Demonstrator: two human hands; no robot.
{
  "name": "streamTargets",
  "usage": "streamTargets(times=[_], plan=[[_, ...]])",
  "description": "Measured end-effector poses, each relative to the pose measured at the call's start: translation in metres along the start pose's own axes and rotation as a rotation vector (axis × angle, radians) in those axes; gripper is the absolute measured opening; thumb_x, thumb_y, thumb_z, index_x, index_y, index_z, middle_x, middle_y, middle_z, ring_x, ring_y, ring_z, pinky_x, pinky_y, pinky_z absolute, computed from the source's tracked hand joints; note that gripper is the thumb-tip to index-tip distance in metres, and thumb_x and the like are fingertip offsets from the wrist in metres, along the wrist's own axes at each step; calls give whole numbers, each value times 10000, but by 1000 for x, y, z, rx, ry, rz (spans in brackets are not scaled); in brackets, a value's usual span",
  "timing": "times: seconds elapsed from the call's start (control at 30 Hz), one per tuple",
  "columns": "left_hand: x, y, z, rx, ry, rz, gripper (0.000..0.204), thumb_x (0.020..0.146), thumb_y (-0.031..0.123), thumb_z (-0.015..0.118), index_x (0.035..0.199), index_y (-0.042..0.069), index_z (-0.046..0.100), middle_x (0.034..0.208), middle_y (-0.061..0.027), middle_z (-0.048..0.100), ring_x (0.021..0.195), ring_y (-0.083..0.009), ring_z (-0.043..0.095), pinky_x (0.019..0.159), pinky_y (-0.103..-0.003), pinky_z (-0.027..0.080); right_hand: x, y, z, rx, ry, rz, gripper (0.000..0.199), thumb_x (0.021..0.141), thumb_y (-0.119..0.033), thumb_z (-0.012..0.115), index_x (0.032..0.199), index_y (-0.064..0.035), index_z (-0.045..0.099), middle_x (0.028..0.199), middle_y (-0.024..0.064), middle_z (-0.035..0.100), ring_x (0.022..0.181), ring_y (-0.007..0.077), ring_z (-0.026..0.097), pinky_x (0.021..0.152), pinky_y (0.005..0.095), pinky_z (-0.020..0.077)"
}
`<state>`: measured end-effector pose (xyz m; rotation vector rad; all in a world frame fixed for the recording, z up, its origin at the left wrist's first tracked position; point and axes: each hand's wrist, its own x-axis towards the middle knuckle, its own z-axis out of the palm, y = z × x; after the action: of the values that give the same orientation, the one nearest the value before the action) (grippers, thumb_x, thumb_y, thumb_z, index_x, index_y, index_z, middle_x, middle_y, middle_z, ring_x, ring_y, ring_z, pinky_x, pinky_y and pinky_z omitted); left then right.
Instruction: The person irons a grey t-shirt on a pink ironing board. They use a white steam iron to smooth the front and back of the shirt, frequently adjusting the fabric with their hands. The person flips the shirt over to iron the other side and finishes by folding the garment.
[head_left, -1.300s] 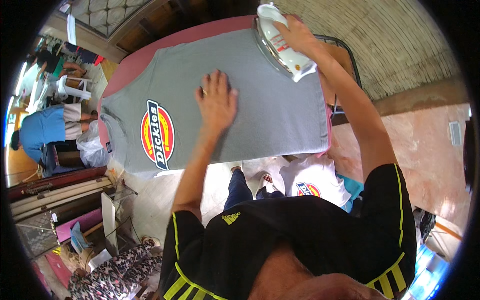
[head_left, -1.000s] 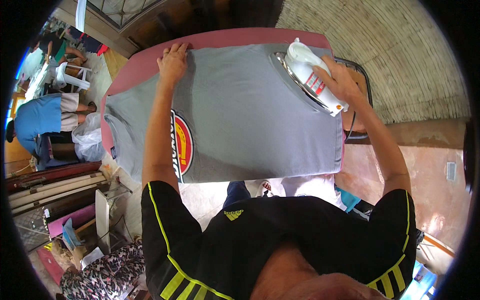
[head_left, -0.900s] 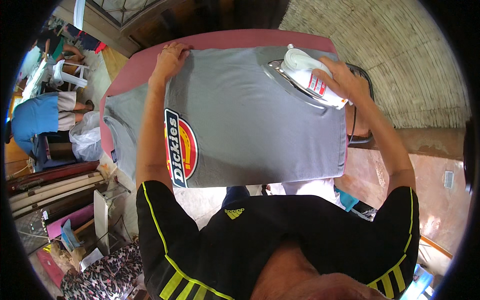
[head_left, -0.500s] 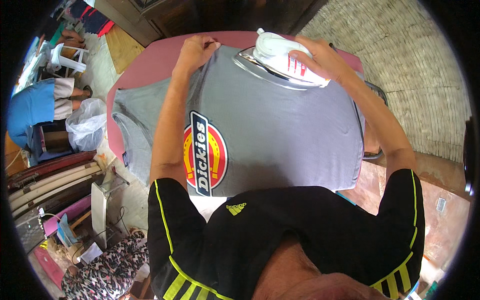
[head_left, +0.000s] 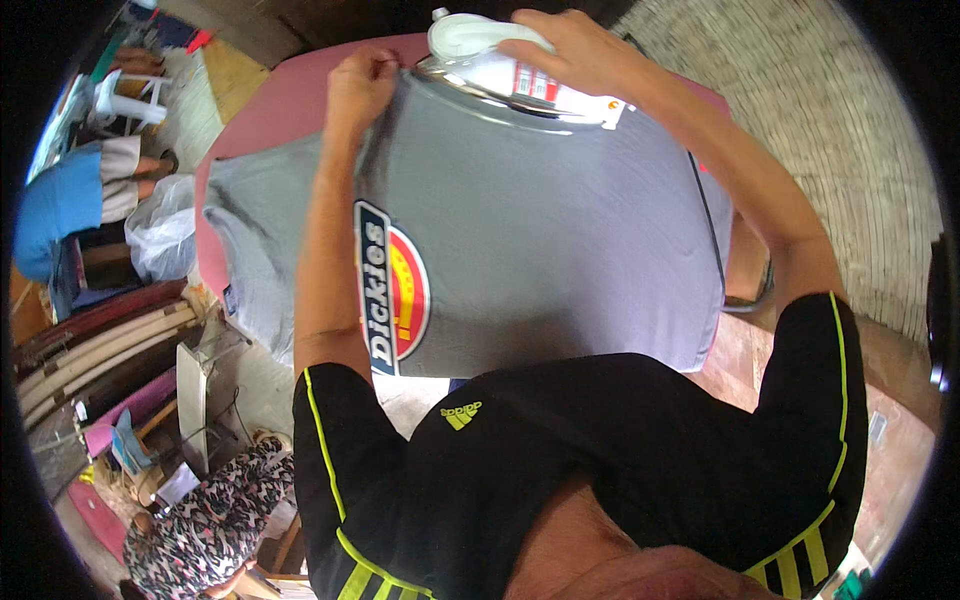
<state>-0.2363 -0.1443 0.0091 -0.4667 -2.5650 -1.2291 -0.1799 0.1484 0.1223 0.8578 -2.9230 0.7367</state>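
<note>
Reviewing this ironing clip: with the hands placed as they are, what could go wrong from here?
The left hand pinches the far edge of the grey T-shirt right beside the iron that the right hand grips, so its fingers could get burned. The shirt's left part hangs off the red ironing board and could drag the cloth askew. The iron could scorch or smear the printed emblem.
</note>
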Motion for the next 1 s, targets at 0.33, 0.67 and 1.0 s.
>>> streamTargets(times=[0.33,0.67,1.0], plan=[[-6,5,10,32,149,-13,131,917,132,658,1000,40,616,897,-111,718,808,-184,682,755,-319,518,-84,59,-79,5,-233,-5,441,963,-410,573,949,29,609,788,286,649,785,468,648,695,518,510],[-12,-2,18,136,203,48,143,975,169,625,1044,47,602,898,-86,698,837,-137,655,780,-309,509,-235,178,-150,-141,-174,20,299,981,-327,557,979,-28,550,735,192,610,659,337,633,614,409,490],[-18,1,8,-234,137,-43,118,978,35,591,1089,19,557,1104,-126,706,1024,-168,665,914,-265,489,-162,102,-100,7,-186,61,261,935,-286,642,1021,-47,581,762,204,644,686,385,634,630,424,478]])
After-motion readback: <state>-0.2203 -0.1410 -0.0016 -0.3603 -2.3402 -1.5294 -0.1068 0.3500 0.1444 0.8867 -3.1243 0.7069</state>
